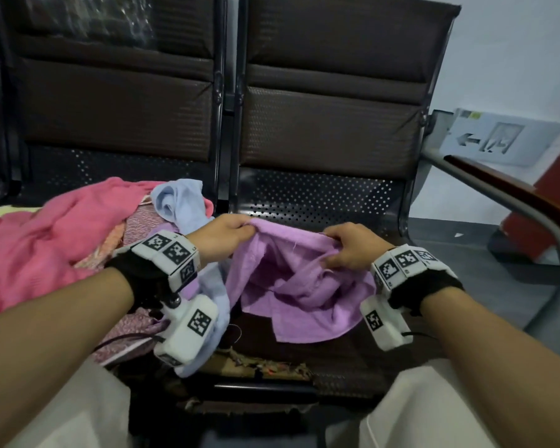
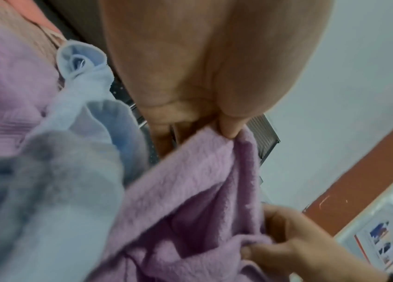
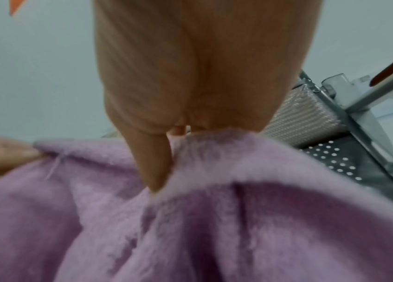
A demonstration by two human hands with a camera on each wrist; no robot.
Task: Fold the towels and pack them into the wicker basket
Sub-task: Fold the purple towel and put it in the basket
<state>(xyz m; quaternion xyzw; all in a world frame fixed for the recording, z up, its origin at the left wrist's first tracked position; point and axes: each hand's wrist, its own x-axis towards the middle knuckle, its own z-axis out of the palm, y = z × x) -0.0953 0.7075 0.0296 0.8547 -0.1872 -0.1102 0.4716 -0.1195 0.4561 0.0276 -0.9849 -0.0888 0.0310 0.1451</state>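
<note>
Both forearms, fitted with marker-tagged wrist units, extend over the bench; each hand holds the top edge of one purple towel.

Left hand (image 1: 222, 234) pinches the towel's upper left edge, thumb and fingers (image 2: 229, 126) closed on the fabric. Right hand (image 1: 353, 245) grips the upper right edge, fingers (image 3: 156, 166) curled round a gathered fold. Purple towel (image 1: 291, 286) hangs bunched between the two hands, its lower part resting on the perforated seat of the bench (image 1: 320, 195). Light blue towel (image 1: 178, 198) lies crumpled just left of the purple one, partly under the left wrist. Pink towel (image 1: 46, 240) lies unfolded further left, on the adjoining seat. Metal armrest (image 1: 511, 202) borders the seat on the right.
</note>
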